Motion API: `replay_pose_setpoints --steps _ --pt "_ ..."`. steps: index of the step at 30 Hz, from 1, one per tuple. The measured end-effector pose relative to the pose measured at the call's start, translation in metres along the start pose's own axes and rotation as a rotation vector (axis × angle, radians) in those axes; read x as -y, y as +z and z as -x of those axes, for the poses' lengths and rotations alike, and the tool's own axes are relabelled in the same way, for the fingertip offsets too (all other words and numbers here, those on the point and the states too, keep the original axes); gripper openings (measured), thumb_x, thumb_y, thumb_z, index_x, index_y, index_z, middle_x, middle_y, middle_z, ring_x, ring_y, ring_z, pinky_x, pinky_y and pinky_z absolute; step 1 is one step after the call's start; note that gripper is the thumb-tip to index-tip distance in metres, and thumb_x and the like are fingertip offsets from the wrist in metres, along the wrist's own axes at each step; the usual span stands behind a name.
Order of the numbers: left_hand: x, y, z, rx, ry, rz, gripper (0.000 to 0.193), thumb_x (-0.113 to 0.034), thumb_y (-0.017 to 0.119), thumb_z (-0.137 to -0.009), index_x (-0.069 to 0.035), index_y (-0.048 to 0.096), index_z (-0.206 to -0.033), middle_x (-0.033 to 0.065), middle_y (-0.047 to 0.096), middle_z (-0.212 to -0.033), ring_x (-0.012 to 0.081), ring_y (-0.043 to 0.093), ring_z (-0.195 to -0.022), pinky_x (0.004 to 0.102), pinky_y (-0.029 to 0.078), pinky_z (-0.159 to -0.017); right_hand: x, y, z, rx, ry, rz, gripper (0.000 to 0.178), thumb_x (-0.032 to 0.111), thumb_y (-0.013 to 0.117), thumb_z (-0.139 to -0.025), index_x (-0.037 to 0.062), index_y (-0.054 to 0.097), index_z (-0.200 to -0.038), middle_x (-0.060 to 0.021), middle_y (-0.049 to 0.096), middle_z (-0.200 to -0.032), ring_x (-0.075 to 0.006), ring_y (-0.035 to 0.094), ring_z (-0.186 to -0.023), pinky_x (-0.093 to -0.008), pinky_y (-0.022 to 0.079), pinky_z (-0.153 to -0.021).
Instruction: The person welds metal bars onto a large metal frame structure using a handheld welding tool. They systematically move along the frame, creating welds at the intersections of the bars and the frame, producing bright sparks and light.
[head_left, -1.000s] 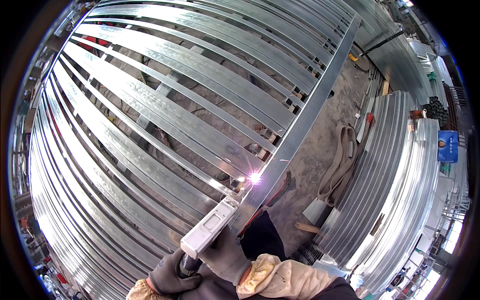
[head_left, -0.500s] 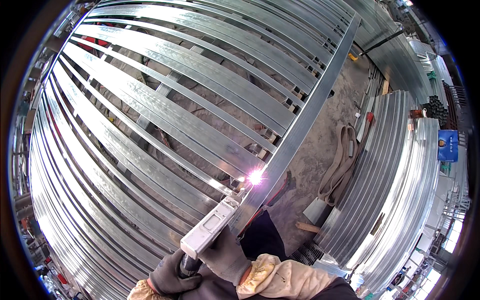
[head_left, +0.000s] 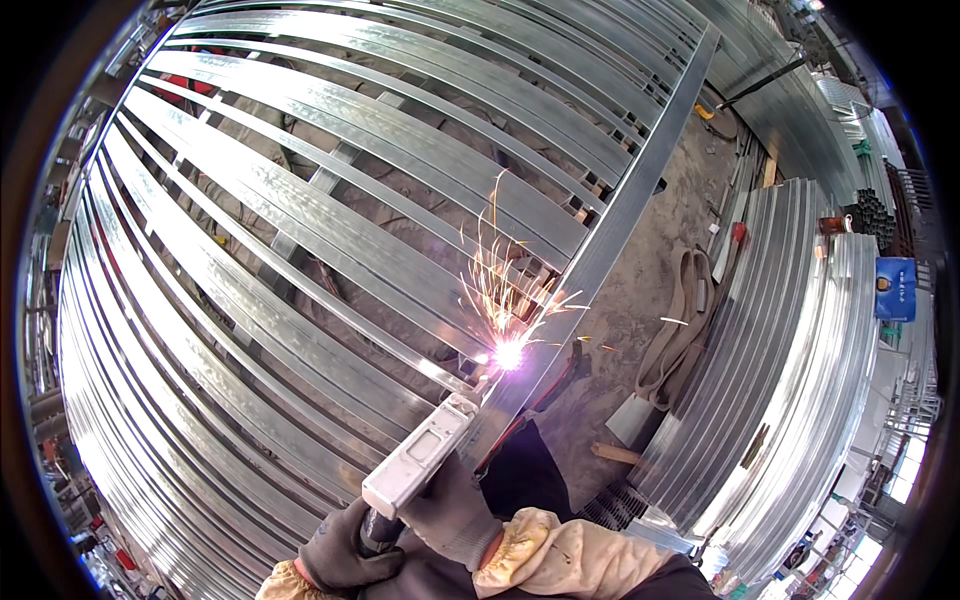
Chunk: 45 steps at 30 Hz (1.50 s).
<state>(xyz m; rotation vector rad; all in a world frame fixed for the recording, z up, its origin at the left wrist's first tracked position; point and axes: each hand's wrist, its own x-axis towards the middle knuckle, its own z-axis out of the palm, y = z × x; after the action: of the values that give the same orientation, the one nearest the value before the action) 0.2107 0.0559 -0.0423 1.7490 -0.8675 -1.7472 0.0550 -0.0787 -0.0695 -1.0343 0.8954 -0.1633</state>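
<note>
A white, box-shaped handheld welding gun [head_left: 422,455] points up and right from the lower middle. My right hand [head_left: 452,518], in a grey glove, is closed around its underside. My left hand [head_left: 345,548], gloved alike, wraps the dark cable end [head_left: 380,530] behind the body. A glaring weld spot [head_left: 508,354] burns just beyond the gun's tip, where a crossing metal tube [head_left: 400,270] meets the long edge rail [head_left: 625,210]. Glare hides the joint itself. Sparks [head_left: 495,280] fan up and away from it.
Many parallel galvanized tubes fill the left and middle as a frame. To the right lie a stack of metal profiles [head_left: 740,330], a looped strap [head_left: 680,320] and a wood piece [head_left: 614,454] on the dusty floor. A blue box [head_left: 895,290] stands at the far right.
A tall spray of orange sparks now rises from the weld spot, where before there was a small pinkish glare. The spot has shifted very slightly left; both hands keep their grip.
</note>
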Motion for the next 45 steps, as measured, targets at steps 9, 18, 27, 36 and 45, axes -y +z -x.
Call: replay_pose_setpoints --steps 9,18,27,36,45 --pt "-0.004 -0.002 0.001 0.018 -0.043 -0.006 0.066 -0.020 0.083 -0.069 0.000 0.057 -0.127 0.0126 0.073 -0.093 0.0232 0.074 -0.085 0.0349 0.057 -0.077 -0.002 0.000 0.000 -0.010 -0.011 -0.023 0.051 0.025 0.080 -0.086 0.0000 0.052 -0.122 -0.0107 0.066 -0.105 -0.0170 0.067 -0.092 -0.0324 0.056 -0.079" --pt "-0.002 0.001 0.001 -0.024 -0.008 0.022 0.068 -0.021 0.083 -0.068 0.001 0.057 -0.127 0.0129 0.073 -0.093 0.0240 0.074 -0.085 0.0355 0.057 -0.077 -0.007 0.002 0.001 -0.049 -0.105 0.105 0.052 0.025 0.081 -0.086 0.0008 0.050 -0.121 -0.0091 0.065 -0.106 -0.0158 0.066 -0.092 -0.0319 0.056 -0.079" --pt "-0.003 0.001 0.003 -0.016 -0.006 -0.010 0.070 -0.021 0.084 -0.069 0.001 0.057 -0.129 0.0125 0.073 -0.094 0.0241 0.074 -0.086 0.0353 0.056 -0.078 -0.004 0.002 0.003 -0.018 -0.093 0.029 0.046 0.020 0.078 -0.089 0.0020 0.051 -0.120 -0.0065 0.066 -0.099 -0.0133 0.067 -0.086 -0.0297 0.056 -0.075" --pt "-0.003 0.002 0.005 -0.020 0.005 -0.025 0.068 -0.020 0.085 -0.068 0.002 0.057 -0.127 0.0138 0.073 -0.091 0.0253 0.074 -0.083 0.0355 0.057 -0.075 0.002 0.002 0.004 -0.019 -0.045 0.043 0.052 0.023 0.080 -0.086 0.0012 0.051 -0.122 -0.0097 0.066 -0.107 -0.0162 0.068 -0.096 -0.0320 0.057 -0.082" --pt "-0.002 0.003 0.005 -0.025 -0.013 -0.010 0.070 -0.021 0.085 -0.068 0.003 0.057 -0.128 0.0148 0.074 -0.095 0.0261 0.074 -0.087 0.0360 0.057 -0.078 -0.003 0.001 0.004 -0.051 -0.100 0.195 0.058 0.022 0.081 -0.085 0.0017 0.047 -0.127 -0.0105 0.065 -0.113 -0.0178 0.066 -0.101 -0.0328 0.056 -0.087"
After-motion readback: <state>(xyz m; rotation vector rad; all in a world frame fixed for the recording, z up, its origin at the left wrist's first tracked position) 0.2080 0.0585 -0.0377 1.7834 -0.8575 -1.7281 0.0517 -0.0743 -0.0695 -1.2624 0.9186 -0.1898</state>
